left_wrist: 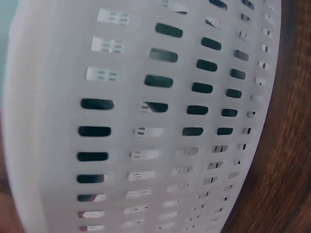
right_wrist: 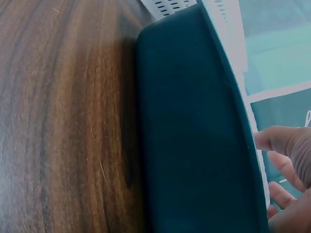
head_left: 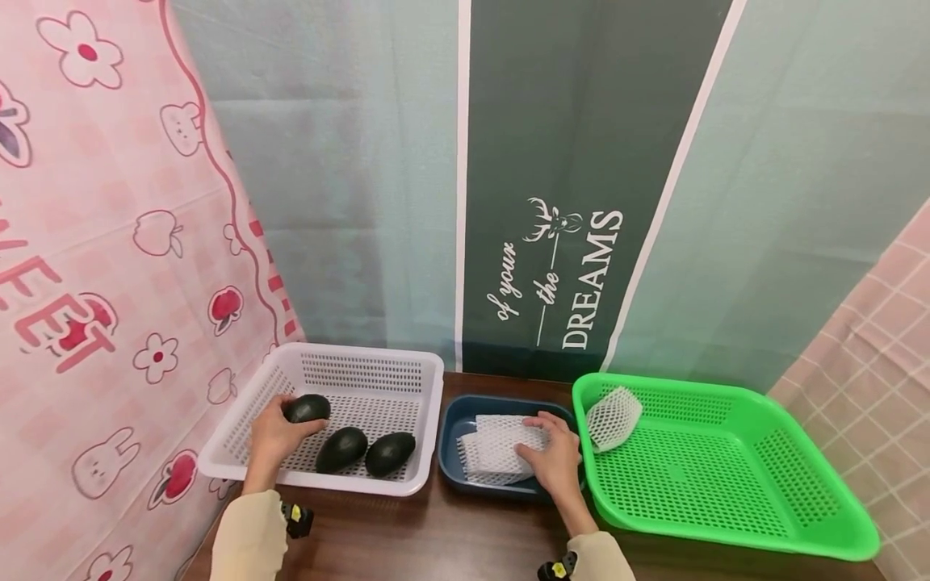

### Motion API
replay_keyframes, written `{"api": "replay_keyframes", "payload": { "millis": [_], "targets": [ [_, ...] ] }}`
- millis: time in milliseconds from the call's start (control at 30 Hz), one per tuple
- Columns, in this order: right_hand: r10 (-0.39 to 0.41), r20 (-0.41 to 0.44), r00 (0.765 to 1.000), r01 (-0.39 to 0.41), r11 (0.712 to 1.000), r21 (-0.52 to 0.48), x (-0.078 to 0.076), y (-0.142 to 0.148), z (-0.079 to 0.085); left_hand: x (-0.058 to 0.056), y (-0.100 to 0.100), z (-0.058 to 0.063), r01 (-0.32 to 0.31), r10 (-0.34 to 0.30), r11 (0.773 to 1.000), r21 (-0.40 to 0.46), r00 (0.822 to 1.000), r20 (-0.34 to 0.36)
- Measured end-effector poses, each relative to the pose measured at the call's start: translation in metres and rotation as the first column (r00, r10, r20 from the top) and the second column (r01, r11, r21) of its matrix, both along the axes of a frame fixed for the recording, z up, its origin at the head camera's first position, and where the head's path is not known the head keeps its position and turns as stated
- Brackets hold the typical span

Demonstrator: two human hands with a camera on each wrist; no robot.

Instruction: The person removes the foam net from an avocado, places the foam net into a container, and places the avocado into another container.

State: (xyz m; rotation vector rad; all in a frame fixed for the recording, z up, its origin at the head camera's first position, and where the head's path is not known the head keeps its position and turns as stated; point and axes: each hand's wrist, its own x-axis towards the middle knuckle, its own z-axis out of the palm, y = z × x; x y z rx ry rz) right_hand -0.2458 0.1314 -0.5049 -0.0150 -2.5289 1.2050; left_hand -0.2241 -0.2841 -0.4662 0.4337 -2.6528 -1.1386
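In the head view my left hand (head_left: 274, 436) grips a dark green avocado (head_left: 308, 408) at the left side of the white basket (head_left: 430, 403). Two more avocados lie beside it, one in the middle (head_left: 341, 450) and one on the right (head_left: 391, 454). My right hand (head_left: 558, 456) reaches into the dark blue tray (head_left: 452, 420), its thumb and fingers on the white foam nets (head_left: 501, 444) there. From the right wrist, the tray wall (right_wrist: 194, 121) covers most of the nets. The left wrist view has only the basket's perforated wall (left_wrist: 131, 116); that hand's fingers are hidden.
A large green basket (head_left: 683, 468) stands right of the tray, with a white foam net (head_left: 614, 418) in its left back corner. The brown wooden table (head_left: 465, 537) carries all three containers. Printed cloth (head_left: 378, 202) hangs behind and at both sides.
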Motion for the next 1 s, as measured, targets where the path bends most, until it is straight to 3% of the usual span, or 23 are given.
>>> {"api": "replay_keyframes", "payload": {
  "millis": [100, 300, 667, 900, 1000],
  "targets": [
    [0.001, 0.026, 1.000, -0.002, 0.998, 0.060, 0.001, -0.002, -0.002, -0.001, -0.001, -0.003, -0.011, 0.011, 1.000, -0.008, 0.999, 0.044],
    [0.000, 0.096, 0.995, -0.013, 0.990, 0.139, 0.001, -0.003, -0.005, -0.005, -0.005, -0.006, 0.037, -0.035, 0.999, -0.021, 0.997, 0.073],
    [0.068, 0.166, 0.984, -0.091, 0.987, 0.134, -0.004, -0.004, -0.008, -0.009, -0.012, -0.011, 0.008, -0.003, 0.999, -0.033, 0.991, 0.132],
    [0.089, 0.293, 0.952, -0.127, 0.986, 0.113, -0.005, -0.004, -0.009, -0.011, -0.014, -0.016, 0.059, -0.050, 0.998, -0.032, 0.975, 0.217],
    [0.100, 0.302, 0.948, -0.143, 0.982, 0.123, -0.005, -0.004, -0.008, -0.011, -0.014, -0.018, 0.083, -0.073, 0.996, -0.030, 0.968, 0.240]
  ]
}}
